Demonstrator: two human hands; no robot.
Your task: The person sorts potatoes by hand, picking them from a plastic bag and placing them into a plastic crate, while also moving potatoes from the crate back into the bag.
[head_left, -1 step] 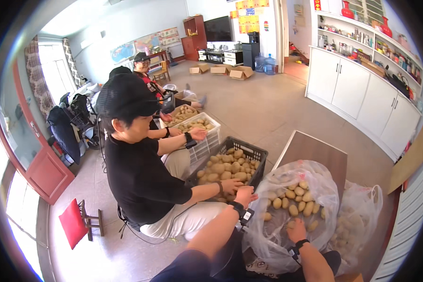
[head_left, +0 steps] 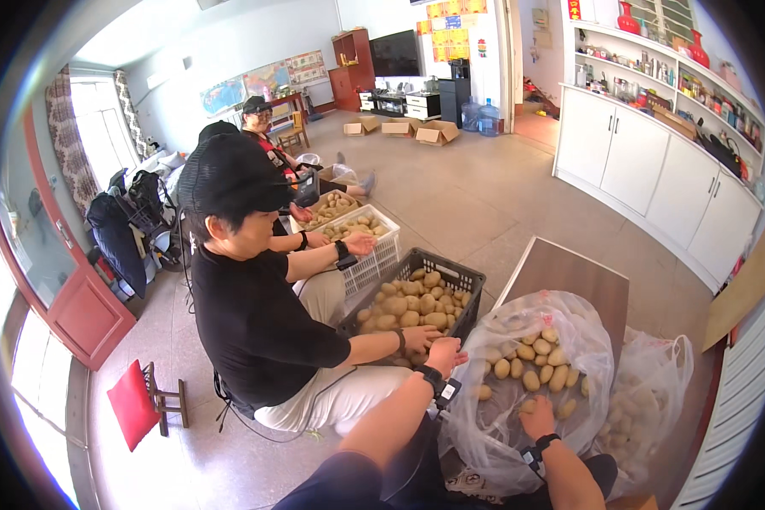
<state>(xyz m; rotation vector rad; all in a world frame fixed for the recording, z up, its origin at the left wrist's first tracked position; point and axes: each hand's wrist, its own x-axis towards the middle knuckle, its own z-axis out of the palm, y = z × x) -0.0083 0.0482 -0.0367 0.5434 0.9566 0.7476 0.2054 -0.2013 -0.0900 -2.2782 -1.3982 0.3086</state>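
Note:
My right hand reaches into a clear plastic bag of potatoes. Its fingers close on a potato near the bag's bottom, with several loose potatoes just beyond. Between the bag and a black plastic crate is my left hand, fingers curled; what it holds, if anything, is hidden. Many potatoes fill the crate. A co-worker's hand rests at the crate's near side, close to my left hand.
The co-worker in black sits at my left. Beyond are a white crate of potatoes and another seated person. A brown board lies behind my bag; a second filled bag stands at right. A red-seated stool is at left.

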